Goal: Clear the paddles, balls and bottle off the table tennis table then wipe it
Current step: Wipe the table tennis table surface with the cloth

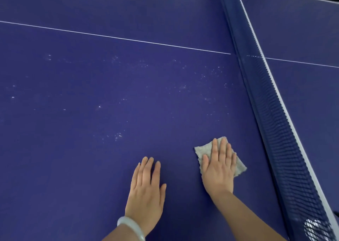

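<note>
The dark blue table tennis table [91, 167] fills the view. A blue mesh net [275, 121] with a white top band runs from 12 o'clock to 5 o'clock. The left hand [146, 191], at 6 o'clock, lies flat on the bare surface, fingers straight, holding nothing. The right hand [218, 171], at 5 o'clock, presses flat, fingers extended, on a small grey terry cloth [202, 149] near the net. A pale bangle [131, 226] encircles the left wrist. Pale specks [118, 135] dot the surface.

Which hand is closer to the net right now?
Right. The right hand lies flat on the cloth, a short way left of the net. The left hand rests flat on the table, farther left, with the right hand between it and the net.
</note>
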A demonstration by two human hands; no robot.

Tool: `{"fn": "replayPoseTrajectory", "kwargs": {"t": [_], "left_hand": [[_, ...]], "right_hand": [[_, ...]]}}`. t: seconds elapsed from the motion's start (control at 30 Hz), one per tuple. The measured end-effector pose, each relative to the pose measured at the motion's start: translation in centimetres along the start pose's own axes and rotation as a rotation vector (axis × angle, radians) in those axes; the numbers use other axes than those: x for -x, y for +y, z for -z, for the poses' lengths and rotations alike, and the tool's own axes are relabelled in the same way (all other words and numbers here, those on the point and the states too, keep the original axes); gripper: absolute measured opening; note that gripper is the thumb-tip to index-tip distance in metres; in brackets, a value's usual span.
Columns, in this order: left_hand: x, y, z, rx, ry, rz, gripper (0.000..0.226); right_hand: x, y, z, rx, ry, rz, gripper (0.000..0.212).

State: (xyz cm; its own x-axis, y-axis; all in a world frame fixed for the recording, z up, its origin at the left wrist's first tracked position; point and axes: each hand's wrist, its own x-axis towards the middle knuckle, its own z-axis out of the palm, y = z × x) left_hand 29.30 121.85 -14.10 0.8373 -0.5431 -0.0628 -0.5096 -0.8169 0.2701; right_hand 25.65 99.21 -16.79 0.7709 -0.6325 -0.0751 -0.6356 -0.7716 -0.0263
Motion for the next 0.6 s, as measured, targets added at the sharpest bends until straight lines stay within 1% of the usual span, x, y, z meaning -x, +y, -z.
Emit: {"fn": "replayPoseTrajectory", "kwargs": {"t": [0.07,0.13,0.23,0.3,0.43,0.5,0.6], "left_hand": [[-3.5,1.3,0.4,-0.007,-0.002,0.006,0.063],[-7.2,2.6,0.3,-0.056,-0.012,0.081,0.068],[-11.6,3.4,-0.5,-0.139,-0.070,0.189,0.079],[-13.2,3.9,-1.1,-0.152,-0.069,0.254,0.083],[-14.0,5.0,-1.7,-0.161,-0.033,0.346,0.091],[-14.0,5.3,-1.9,-0.165,-0.006,0.351,0.093],[-14.0,5.4,-2.3,-0.148,0.032,0.344,0.088]], "right_hand": [[-0.6,0.2,-0.1,-0.004,0.000,0.033,0.065],[-1.5,0.7,0.0,0.000,-0.008,0.066,0.065],[-2.5,2.1,0.3,-0.005,-0.019,0.132,0.064],[-2.8,4.0,0.4,-0.003,-0.016,0.086,0.065],[-3.3,7.9,0.8,-0.055,0.019,-0.118,0.066],[-4.7,8.7,1.1,-0.091,0.022,-0.147,0.066],[-9.2,8.4,1.3,-0.111,0.015,-0.134,0.065]]}}
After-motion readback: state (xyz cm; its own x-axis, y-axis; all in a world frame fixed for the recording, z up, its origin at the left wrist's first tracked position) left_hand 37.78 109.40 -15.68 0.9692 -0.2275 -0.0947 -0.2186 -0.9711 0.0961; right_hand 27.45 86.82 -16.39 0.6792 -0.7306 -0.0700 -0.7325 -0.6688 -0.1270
